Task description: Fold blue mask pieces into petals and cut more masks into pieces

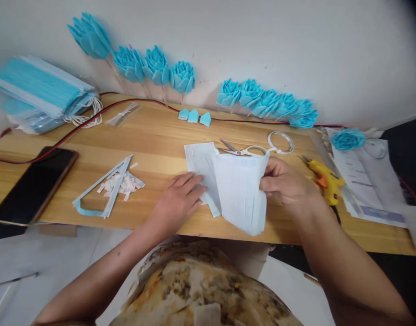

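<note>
Wooden tabletop (150,131), scissors (238,152) behind pale sheet (240,190), right grip (285,183) pinching sheet, left grip (180,197) flat

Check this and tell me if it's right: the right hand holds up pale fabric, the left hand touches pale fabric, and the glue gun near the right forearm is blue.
One error: the glue gun is yellow, not blue, as the head view shows. The rest stands: the right hand holds up pale fabric, and the left hand touches pale fabric.
</note>
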Motion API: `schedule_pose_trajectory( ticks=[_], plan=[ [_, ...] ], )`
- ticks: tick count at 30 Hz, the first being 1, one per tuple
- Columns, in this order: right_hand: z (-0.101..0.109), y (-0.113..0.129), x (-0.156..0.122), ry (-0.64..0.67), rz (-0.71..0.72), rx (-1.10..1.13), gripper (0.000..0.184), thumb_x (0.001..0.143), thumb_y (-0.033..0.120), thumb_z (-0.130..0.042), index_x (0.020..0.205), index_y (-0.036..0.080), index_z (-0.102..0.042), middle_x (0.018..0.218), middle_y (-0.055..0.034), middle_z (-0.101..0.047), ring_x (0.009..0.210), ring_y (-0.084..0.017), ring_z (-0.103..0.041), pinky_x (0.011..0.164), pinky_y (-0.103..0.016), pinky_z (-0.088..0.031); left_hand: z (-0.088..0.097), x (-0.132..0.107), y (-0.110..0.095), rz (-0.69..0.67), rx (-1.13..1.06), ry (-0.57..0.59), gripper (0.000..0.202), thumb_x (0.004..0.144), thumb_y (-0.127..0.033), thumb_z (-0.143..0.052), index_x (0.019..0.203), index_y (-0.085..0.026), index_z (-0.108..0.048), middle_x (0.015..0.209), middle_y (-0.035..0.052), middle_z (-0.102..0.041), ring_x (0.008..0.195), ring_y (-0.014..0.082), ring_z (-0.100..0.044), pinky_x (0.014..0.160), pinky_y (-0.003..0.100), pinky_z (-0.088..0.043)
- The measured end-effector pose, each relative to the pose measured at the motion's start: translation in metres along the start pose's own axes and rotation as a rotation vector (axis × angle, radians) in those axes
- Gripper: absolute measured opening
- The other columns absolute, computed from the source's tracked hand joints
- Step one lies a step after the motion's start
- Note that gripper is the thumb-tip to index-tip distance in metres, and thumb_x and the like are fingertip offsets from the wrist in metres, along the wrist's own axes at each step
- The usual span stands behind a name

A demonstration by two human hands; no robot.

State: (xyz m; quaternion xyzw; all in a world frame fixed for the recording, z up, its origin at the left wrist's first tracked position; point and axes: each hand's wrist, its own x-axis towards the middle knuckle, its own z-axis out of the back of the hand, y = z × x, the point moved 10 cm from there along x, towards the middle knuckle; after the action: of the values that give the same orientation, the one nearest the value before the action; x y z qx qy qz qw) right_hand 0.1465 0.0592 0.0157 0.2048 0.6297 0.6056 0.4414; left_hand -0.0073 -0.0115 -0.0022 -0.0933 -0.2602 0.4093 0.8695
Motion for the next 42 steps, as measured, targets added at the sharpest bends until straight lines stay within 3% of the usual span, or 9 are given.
schedule_pose_trajectory(
  ticks=[2, 4, 7, 10, 19, 25, 32, 39, 42],
  plan=[
    [-0.010, -0.004, 0.018, 0.028, -0.024, -0.023, 0.041, 0.068, 0.058, -0.079, 0.076, 0.020, -0.065, 0.060, 0.0037, -0.055, 0.046, -0.008, -0.038, 0.043, -0.023, -0.030, 0.000, 0.000, -0.002, -0.017, -0.005, 0.008, 0.020, 0.098, -0.021, -0.056, 0.109, -0.016, -0.072, 0.125, 0.0148, -0.070, 0.125, 0.0317, -0.059, 0.107, 0.055, -0.048],
    [-0.008, -0.007, 0.034, -0.033, -0.011, -0.127, 0.031, 0.074, 0.047, -0.077, 0.078, 0.019, -0.063, 0.062, 0.0044, -0.055, 0.048, -0.008, -0.041, 0.045, -0.023, -0.032, 0.001, 0.001, -0.004, -0.022, -0.011, 0.019, 0.019, 0.099, -0.022, -0.055, 0.104, -0.015, -0.072, 0.117, 0.0146, -0.072, 0.122, 0.0316, -0.060, 0.107, 0.054, -0.049],
    [0.005, -0.006, 0.046, -0.216, 0.061, -0.372, 0.020, 0.080, 0.035, -0.070, 0.092, 0.019, -0.066, 0.071, 0.0013, -0.061, 0.061, -0.012, -0.052, 0.055, -0.026, -0.040, 0.002, 0.003, -0.004, -0.006, -0.004, 0.049, 0.022, 0.099, -0.021, -0.053, 0.112, -0.014, -0.069, 0.127, 0.0139, -0.069, 0.129, 0.0321, -0.055, 0.109, 0.052, -0.048],
    [0.015, -0.007, 0.049, -0.333, 0.082, -0.583, 0.026, 0.083, 0.027, -0.066, 0.108, 0.020, -0.068, 0.077, -0.0004, -0.066, 0.068, -0.016, -0.057, 0.064, -0.029, -0.043, 0.003, 0.004, -0.004, -0.007, -0.013, 0.054, 0.023, 0.099, -0.019, -0.053, 0.116, -0.015, -0.068, 0.133, 0.0135, -0.066, 0.131, 0.0322, -0.054, 0.109, 0.052, -0.048],
    [0.014, -0.007, 0.052, -0.319, 0.030, -0.842, 0.040, 0.086, 0.023, -0.064, 0.127, 0.022, -0.065, 0.085, -0.0035, -0.073, 0.072, -0.019, -0.064, 0.069, -0.032, -0.047, 0.006, 0.003, -0.003, -0.023, 0.006, 0.018, 0.021, 0.097, -0.020, -0.054, 0.110, -0.015, -0.069, 0.129, 0.0148, -0.069, 0.126, 0.0332, -0.060, 0.105, 0.052, -0.053],
    [0.005, 0.030, 0.048, -0.345, 0.149, -1.168, 0.036, 0.093, 0.028, -0.059, 0.128, 0.022, -0.066, 0.115, -0.0133, -0.072, 0.106, -0.032, -0.065, 0.083, -0.041, -0.048, 0.007, 0.003, -0.004, -0.032, -0.001, 0.006, 0.020, 0.096, -0.020, -0.056, 0.109, -0.012, -0.070, 0.129, 0.0158, -0.069, 0.125, 0.0357, -0.060, 0.104, 0.054, -0.053],
    [-0.018, 0.035, 0.092, -0.037, 0.263, -1.164, 0.025, 0.090, 0.021, -0.063, 0.115, 0.020, -0.069, 0.120, -0.0101, -0.072, 0.114, -0.030, -0.061, 0.094, -0.040, -0.044, 0.006, 0.002, -0.003, -0.024, -0.005, 0.004, 0.021, 0.097, -0.021, -0.055, 0.111, -0.013, -0.070, 0.130, 0.0155, -0.068, 0.127, 0.0345, -0.059, 0.106, 0.053, -0.052],
    [-0.020, 0.018, 0.124, 0.102, 0.120, -1.158, 0.012, 0.083, 0.024, -0.071, 0.095, 0.023, -0.069, 0.095, -0.0021, -0.073, 0.085, -0.020, -0.062, 0.069, -0.029, -0.035, 0.006, -0.002, 0.000, -0.003, -0.045, -0.007, 0.018, 0.096, -0.020, -0.058, 0.110, -0.015, -0.069, 0.134, 0.0177, -0.065, 0.132, 0.0344, -0.056, 0.109, 0.056, -0.049],
    [-0.023, 0.025, 0.120, 0.101, 0.191, -1.194, 0.007, 0.083, 0.022, -0.069, 0.089, 0.021, -0.069, 0.091, -0.0032, -0.072, 0.084, -0.020, -0.062, 0.069, -0.030, -0.035, 0.011, -0.005, 0.002, 0.026, -0.039, -0.034, 0.016, 0.096, -0.019, -0.058, 0.107, -0.013, -0.068, 0.131, 0.0199, -0.063, 0.128, 0.0348, -0.058, 0.107, 0.056, -0.052]
  ],
)
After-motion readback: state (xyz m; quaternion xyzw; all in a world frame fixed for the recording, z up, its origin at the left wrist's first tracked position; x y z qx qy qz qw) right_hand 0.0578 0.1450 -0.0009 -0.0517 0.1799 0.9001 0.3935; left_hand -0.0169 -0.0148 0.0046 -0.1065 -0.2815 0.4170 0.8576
